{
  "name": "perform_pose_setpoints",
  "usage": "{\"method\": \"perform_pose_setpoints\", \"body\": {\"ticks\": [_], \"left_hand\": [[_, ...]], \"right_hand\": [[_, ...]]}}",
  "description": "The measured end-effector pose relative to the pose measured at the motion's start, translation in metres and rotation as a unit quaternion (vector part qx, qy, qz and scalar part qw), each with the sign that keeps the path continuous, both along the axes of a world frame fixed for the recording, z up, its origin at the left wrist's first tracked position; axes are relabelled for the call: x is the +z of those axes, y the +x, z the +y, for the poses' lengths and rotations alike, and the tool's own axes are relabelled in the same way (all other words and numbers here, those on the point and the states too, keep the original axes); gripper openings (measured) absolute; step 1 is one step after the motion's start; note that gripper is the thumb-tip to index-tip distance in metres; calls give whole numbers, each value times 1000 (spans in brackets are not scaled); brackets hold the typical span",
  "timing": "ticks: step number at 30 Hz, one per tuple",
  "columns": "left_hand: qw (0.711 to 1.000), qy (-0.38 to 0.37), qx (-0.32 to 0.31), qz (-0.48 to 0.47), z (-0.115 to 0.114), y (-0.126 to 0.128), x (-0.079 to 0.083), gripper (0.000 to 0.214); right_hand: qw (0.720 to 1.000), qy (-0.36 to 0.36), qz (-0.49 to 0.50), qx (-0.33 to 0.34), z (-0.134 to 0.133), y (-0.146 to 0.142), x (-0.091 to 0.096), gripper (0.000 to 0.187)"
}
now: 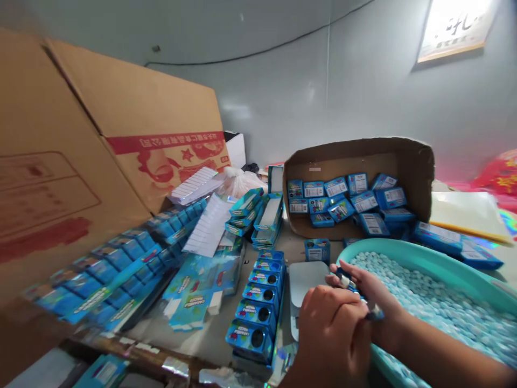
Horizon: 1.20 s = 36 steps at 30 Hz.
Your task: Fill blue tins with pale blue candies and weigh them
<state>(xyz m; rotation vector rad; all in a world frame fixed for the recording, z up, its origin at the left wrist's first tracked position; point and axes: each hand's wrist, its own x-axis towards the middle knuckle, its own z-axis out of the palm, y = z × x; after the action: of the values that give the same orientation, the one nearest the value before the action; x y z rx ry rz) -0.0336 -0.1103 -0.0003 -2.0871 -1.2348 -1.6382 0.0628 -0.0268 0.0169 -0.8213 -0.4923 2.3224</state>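
Note:
My left hand and my right hand meet at the edge of a turquoise basin. Between them is a small blue candy box, largely covered by fingers. My left fingers are curled over it, back of the hand facing me. The right hand cups it from the other side, partly hidden behind the left. Pale blue and white candies fill the basin. Just left of my hands lies a small white scale. Beside the scale, a row of blue candy boxes with round dark windows stands in a tray.
Behind the basin, a cardboard box on its side holds several blue boxes. Farther left are stacked display trays, flattened blue cartons, white divider sheets and filled trays. A large carton stands along the left.

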Motion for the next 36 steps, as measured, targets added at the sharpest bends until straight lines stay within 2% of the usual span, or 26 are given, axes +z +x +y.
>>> {"method": "perform_pose_setpoints", "body": {"ticks": [2,4,5,6,7,9,11,13,16,18,22,25,27,31,36], "left_hand": [[999,2,24,-33,-5,-15,8,17],[995,-19,89,-37,-7,-43,20,14],[990,-52,129,-30,-6,-62,28,10],[980,-117,162,-20,-4,-82,35,7],[958,-213,193,-2,0,-102,42,6],[875,-413,236,91,14,-139,50,4],[826,-494,227,148,33,-165,53,9],[791,-541,214,189,54,-179,50,18],[746,-598,177,233,79,-184,48,21],[729,-622,135,252,91,-183,51,20],[733,-622,65,267,101,-178,58,20],[735,-623,34,266,101,-173,56,20],[726,-630,28,274,99,-171,53,20],[704,-631,56,321,100,-170,55,8],[666,-624,51,407,121,-163,63,21]], "right_hand": [[997,-67,19,-37,-6,-1,6,27],[995,-79,29,-57,-9,0,11,26],[995,-70,35,-58,-10,0,13,27],[996,-60,40,-55,-10,1,14,26],[996,-50,43,-52,-10,1,14,26],[998,-32,43,-42,-11,1,14,25],[999,-15,35,-31,-13,0,13,25],[999,-6,27,-22,-14,-2,12,25],[1000,-6,19,-11,-15,-4,12,25],[1000,-4,17,-10,-14,-5,13,26],[1000,13,9,-18,-10,-3,12,28],[1000,8,-3,-18,-8,-2,10,30],[1000,5,-9,-12,-8,-2,7,29],[1000,12,-22,0,-10,-4,3,28],[996,51,-69,18,-12,-5,4,29]]}}
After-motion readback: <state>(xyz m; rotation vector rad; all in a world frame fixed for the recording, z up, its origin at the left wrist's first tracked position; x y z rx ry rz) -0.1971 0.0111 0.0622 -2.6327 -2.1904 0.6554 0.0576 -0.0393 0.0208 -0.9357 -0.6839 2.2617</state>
